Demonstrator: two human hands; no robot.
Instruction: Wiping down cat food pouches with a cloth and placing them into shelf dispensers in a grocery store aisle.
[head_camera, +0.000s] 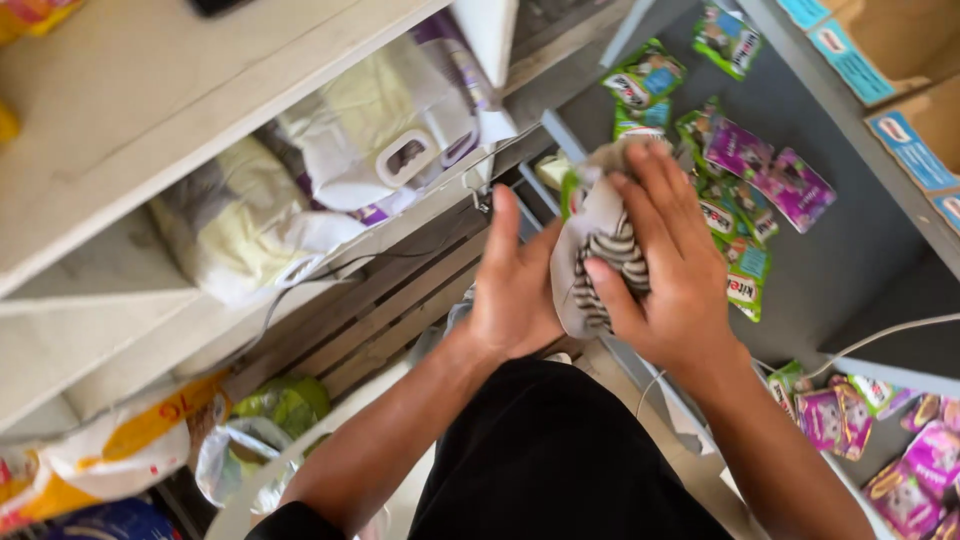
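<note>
Both my hands hold a stack of small pet-food pouches (600, 250) with a grey striped cat pattern, in the middle of the view. My right hand (670, 265) wraps over the stack from the right, fingers spread across its front. From the left, my left hand (515, 285) presses against the stack with its thumb up. The stack is held above the edge of a grey shelf (850, 250). Loose green pouches (648, 78) and purple pouches (795, 185) lie scattered on that shelf beyond my right hand.
Large pale sacks (390, 120) fill a white shelf (140, 100) at upper left. A wooden slatted pallet (390, 310) lies below. Yellow and white bags (120, 450) sit at lower left. More purple pouches (900, 460) lie on a lower shelf at right. Cardboard boxes (900, 40) stand top right.
</note>
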